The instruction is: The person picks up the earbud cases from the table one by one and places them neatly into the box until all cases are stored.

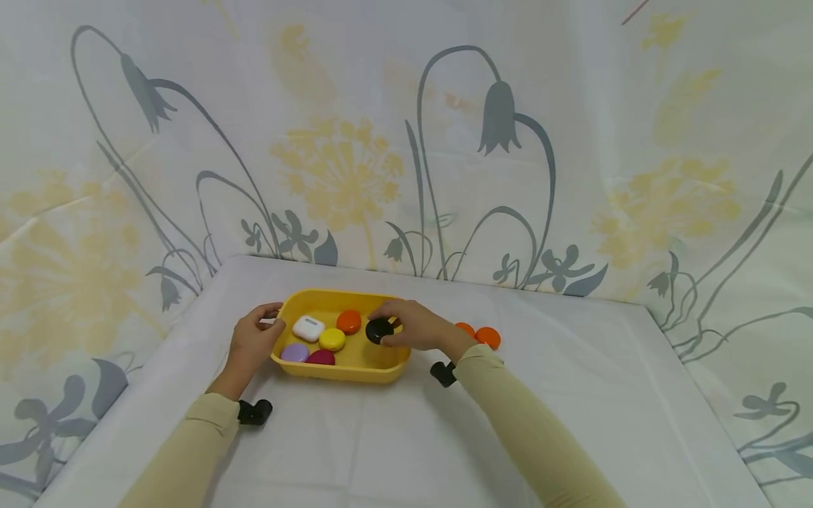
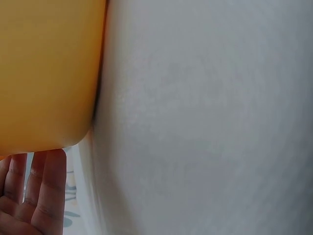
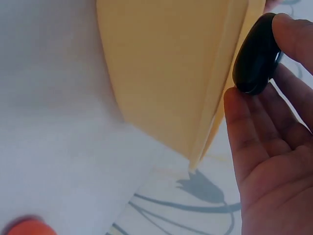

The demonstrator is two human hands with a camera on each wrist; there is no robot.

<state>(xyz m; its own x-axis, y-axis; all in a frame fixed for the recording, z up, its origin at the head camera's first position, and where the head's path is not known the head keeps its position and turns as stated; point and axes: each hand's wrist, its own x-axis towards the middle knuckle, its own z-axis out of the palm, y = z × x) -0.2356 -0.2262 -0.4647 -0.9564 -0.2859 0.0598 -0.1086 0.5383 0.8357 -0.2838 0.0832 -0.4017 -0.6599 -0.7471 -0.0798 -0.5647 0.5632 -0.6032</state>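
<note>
Right hand (image 1: 419, 327) pinches black disc (image 1: 378, 331) over tray (image 1: 343, 374), toward 3 o'clock; fingertip-only hold risks slippage; left hand (image 1: 250, 343), fingers extended, touches tray's 9 o'clock end; light bracing may permit sliding

Here's the tray (image 1: 365, 375) on the table (image 1: 381, 451), left hand (image 1: 250, 342) at its left end, right hand (image 1: 417, 326) over its right end with the held disc (image 1: 378, 331)! Inside, the case (image 1: 308, 329) sits back left; right of it and slightly forward, the middle disc (image 1: 332, 339); behind that, further right, the rear disc (image 1: 348, 322). Along the front, the corner disc (image 1: 295, 353) lies left, the front disc (image 1: 321, 358) just right of it. And right of the tray, on the table, two loose discs (image 1: 488, 338) side by side! Behind everything, the wall (image 1: 381, 141).
</note>
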